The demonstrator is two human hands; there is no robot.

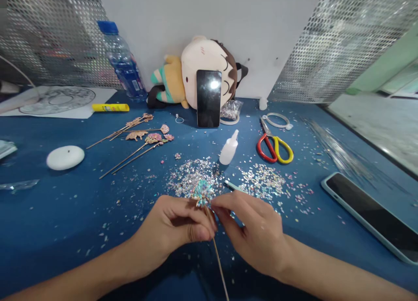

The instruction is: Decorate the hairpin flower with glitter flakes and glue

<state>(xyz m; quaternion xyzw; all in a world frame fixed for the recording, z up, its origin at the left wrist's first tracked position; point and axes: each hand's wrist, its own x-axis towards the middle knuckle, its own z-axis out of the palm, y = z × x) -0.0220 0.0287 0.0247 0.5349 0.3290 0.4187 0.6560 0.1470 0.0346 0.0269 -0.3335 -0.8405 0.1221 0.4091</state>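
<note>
My left hand (pixel 183 225) pinches a hairpin (pixel 217 259) just below its head, thumb and fingers closed round the thin gold stick. Turquoise and shiny flakes cover the head (pixel 203 191), which points away from me. At its right edge, my right hand (pixel 253 231) has thumb and forefinger pressed together; anything between them is too small to make out. Iridescent flakes (pixel 261 179) lie scattered just beyond both hands. Behind the right fingers a pale blue tool (pixel 233 186) is partly hidden. A white squeeze bottle (pixel 229 148) with a nozzle stands among the flakes.
Several gold hairpins (pixel 130 155) and a white oval object (pixel 65 157) lie left. Scissors (pixel 274 148) with red and yellow handles, thin wires (pixel 339 148) and a phone (pixel 372 218) are right. At the back stand a water bottle (pixel 126 66), a plush doll (pixel 202 53) and an upright phone (pixel 209 101).
</note>
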